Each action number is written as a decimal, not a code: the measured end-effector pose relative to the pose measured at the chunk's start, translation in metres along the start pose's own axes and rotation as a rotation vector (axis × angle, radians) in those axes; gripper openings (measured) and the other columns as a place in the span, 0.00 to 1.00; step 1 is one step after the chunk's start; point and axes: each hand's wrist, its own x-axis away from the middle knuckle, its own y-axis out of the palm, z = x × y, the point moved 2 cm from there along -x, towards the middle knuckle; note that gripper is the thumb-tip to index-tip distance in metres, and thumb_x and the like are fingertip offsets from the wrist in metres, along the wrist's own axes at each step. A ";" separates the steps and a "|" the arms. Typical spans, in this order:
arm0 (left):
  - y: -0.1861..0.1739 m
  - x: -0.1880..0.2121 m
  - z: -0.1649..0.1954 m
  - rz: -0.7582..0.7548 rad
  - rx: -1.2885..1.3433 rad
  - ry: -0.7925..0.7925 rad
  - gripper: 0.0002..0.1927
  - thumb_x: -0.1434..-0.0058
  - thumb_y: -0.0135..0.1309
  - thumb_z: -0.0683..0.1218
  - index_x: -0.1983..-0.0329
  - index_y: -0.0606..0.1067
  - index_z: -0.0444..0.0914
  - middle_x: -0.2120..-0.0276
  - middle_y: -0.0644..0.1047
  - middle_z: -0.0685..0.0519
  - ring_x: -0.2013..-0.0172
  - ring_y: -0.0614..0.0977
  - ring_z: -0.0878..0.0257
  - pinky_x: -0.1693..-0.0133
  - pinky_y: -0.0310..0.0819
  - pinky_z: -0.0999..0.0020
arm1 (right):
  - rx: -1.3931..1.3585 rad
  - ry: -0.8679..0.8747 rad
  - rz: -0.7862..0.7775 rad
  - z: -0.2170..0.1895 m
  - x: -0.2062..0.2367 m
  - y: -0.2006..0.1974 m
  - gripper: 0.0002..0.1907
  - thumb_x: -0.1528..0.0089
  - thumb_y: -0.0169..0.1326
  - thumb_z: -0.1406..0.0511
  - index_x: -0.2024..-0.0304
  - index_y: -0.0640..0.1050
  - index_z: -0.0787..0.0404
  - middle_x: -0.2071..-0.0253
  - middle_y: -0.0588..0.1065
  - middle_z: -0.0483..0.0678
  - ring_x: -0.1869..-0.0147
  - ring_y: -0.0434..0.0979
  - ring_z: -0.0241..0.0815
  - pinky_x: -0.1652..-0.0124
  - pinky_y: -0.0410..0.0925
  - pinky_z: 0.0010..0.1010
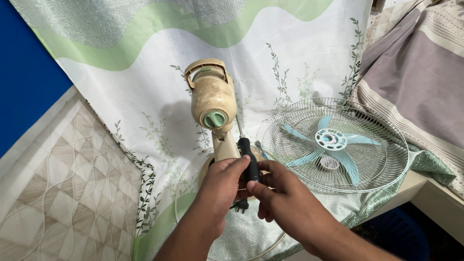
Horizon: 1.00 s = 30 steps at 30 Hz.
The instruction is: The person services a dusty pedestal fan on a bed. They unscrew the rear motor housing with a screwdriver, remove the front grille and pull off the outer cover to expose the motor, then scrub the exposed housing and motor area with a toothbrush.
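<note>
On leafy cloth (145,87), seemingly a bed

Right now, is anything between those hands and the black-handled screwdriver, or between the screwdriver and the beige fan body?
Nothing visible. Both the left hand and the right hand already touch the black-handled screwdriver, whose metal shaft rises right beside the beige fan motor housing. The wire fan guard with pale blue blades lies off to the right, apart.

You have no packages, signs or screens before you here; the only label-like mark is the white round hub plate (330,139) at the centre of the pale blue fan blade (330,147), its ring of print too small to read.
</note>
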 end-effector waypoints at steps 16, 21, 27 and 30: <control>-0.009 -0.009 0.002 0.018 -0.007 0.068 0.18 0.34 0.52 0.55 0.70 0.78 0.37 0.79 0.77 0.55 0.80 0.72 0.67 0.72 0.67 0.71 | -0.413 0.087 -0.236 0.009 -0.010 -0.003 0.21 0.35 0.51 0.58 0.42 0.71 0.59 0.63 0.79 0.46 0.75 0.71 0.34 0.70 0.67 0.27; -0.004 -0.006 0.009 0.028 0.001 0.067 0.19 0.35 0.54 0.54 0.71 0.76 0.34 0.80 0.77 0.53 0.81 0.75 0.64 0.73 0.71 0.69 | -0.172 0.090 -0.012 0.005 -0.015 -0.001 0.27 0.40 0.62 0.57 0.41 0.69 0.56 0.67 0.76 0.50 0.74 0.72 0.38 0.69 0.67 0.30; -0.006 -0.003 0.016 0.041 -0.056 0.089 0.19 0.35 0.55 0.55 0.72 0.77 0.35 0.83 0.73 0.54 0.83 0.69 0.68 0.74 0.67 0.70 | -0.337 0.098 -0.120 -0.003 -0.012 0.002 0.23 0.37 0.55 0.56 0.43 0.69 0.56 0.69 0.77 0.48 0.75 0.71 0.37 0.69 0.67 0.29; -0.008 -0.003 0.017 0.138 -0.109 0.064 0.19 0.36 0.56 0.57 0.71 0.77 0.36 0.84 0.70 0.56 0.84 0.65 0.69 0.76 0.62 0.70 | -0.430 0.084 -0.219 -0.004 -0.011 0.004 0.19 0.34 0.51 0.56 0.46 0.70 0.60 0.69 0.75 0.46 0.75 0.71 0.36 0.71 0.66 0.28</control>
